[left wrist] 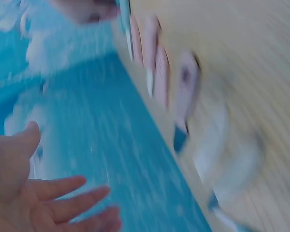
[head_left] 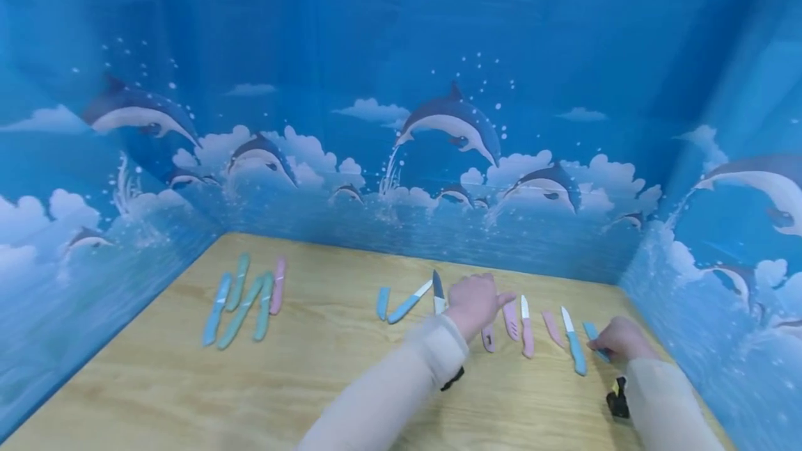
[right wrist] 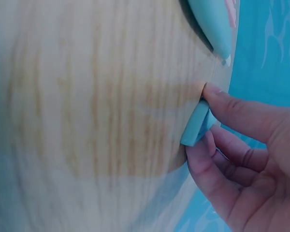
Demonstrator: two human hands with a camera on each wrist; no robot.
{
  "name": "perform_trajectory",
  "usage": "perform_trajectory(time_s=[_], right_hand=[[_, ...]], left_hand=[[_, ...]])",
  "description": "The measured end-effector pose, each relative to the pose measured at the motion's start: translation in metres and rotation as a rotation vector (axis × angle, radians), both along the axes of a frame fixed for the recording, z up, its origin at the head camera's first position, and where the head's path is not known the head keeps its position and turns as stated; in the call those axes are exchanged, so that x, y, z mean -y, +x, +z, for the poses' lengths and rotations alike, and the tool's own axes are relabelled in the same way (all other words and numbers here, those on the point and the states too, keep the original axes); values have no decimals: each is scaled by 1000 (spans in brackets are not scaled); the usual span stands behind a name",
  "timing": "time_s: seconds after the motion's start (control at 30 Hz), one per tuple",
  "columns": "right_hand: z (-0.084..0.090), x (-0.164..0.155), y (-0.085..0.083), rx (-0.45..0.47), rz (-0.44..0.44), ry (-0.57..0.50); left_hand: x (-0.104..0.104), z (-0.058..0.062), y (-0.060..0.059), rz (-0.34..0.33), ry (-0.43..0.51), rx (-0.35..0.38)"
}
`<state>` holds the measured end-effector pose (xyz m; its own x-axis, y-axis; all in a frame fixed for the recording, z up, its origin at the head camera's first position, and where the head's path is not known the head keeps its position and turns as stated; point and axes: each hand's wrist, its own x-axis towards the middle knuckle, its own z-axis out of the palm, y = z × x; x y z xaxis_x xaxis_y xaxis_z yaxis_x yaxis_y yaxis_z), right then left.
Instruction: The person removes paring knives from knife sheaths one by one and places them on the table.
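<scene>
Your right hand pinches a blue sheath between thumb and fingers, low against the surface near its right edge. Your left hand hovers with fingers spread and relaxed, holding nothing, over the row of pink and blue knives toward the far edge.

On the worktop we see a cluster of five sheathed knives at the far left. Toward the middle lie a sheath and, just to its right, a knife. Right of these our left hand hovers over another knife. Further right a row of knives and sheaths runs to our right hand, which pinches a sheath at the far right edge.
</scene>
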<state>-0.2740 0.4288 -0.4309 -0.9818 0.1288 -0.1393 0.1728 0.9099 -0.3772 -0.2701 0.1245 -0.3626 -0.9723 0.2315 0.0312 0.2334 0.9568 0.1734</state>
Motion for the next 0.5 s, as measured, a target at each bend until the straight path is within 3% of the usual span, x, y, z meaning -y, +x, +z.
perform_trajectory(time_s=[0.1, 0.3, 0.5], right_hand=[[-4, -7, 0, 9, -12, -3], [-10, -23, -5, 42, -34, 17], [-9, -23, -7, 57, -53, -3]], left_hand=[[40, 0, -10, 32, 59, -43], [141, -17, -33, 137, 98, -79], [253, -35, -24, 293, 230, -15]])
